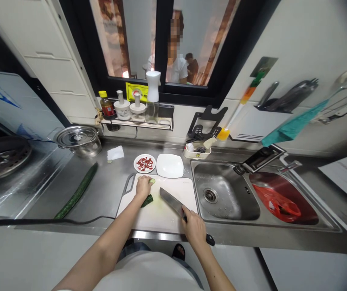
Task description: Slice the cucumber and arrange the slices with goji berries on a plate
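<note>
My right hand point(195, 227) is wrapped around the black handle of a kitchen knife point(172, 201), its blade slanting up and left over the white cutting board point(173, 220). Near the board's top left, my left hand point(143, 186) has its fingers curled around a pale green cucumber piece point(152, 181), which partly shows at the fingertips. Beside the left wrist lies a dark-skinned cucumber chunk point(147, 200), partly covered by the forearm. A whole long cucumber point(78, 192) rests on the steel counter to the left.
Behind the board stand a plate of chopped red pieces point(145, 163) and a white square plate point(169, 165). A double sink point(226, 192) adjoins on the right, a red bag point(278, 204) in its far basin. A lidded pot point(80, 140) and black cable point(70, 221) are left.
</note>
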Motion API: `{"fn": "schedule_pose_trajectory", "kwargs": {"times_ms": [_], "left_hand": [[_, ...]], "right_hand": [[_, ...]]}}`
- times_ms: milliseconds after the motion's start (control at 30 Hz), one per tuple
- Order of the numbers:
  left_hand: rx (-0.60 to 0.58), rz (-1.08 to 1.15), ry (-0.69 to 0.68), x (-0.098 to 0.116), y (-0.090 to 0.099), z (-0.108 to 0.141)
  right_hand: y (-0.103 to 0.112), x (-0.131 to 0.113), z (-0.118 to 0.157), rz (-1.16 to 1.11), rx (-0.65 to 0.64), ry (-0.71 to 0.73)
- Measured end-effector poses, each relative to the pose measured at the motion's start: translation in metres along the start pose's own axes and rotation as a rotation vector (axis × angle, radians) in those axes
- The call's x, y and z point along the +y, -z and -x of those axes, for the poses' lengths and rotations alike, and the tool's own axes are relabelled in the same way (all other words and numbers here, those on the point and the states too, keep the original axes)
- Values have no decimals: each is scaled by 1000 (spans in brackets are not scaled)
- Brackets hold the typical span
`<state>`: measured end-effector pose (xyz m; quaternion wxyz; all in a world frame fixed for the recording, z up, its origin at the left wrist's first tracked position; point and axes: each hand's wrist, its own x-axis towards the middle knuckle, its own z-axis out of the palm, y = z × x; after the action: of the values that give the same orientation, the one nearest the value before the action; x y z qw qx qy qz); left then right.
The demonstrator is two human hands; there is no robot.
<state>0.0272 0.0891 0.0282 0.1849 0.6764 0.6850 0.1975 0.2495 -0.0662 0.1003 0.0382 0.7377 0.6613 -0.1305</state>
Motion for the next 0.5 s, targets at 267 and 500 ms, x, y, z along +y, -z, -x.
{"fn": "schedule_pose_trajectory", "kwargs": {"times_ms": [267, 500], "left_hand": [[4, -53, -22, 1, 1, 1], [-3, -103, -37, 3, 3, 2]], "right_hand": [[3, -1, 1, 1, -18, -17], [3, -2, 0, -19, -22, -26]]}}
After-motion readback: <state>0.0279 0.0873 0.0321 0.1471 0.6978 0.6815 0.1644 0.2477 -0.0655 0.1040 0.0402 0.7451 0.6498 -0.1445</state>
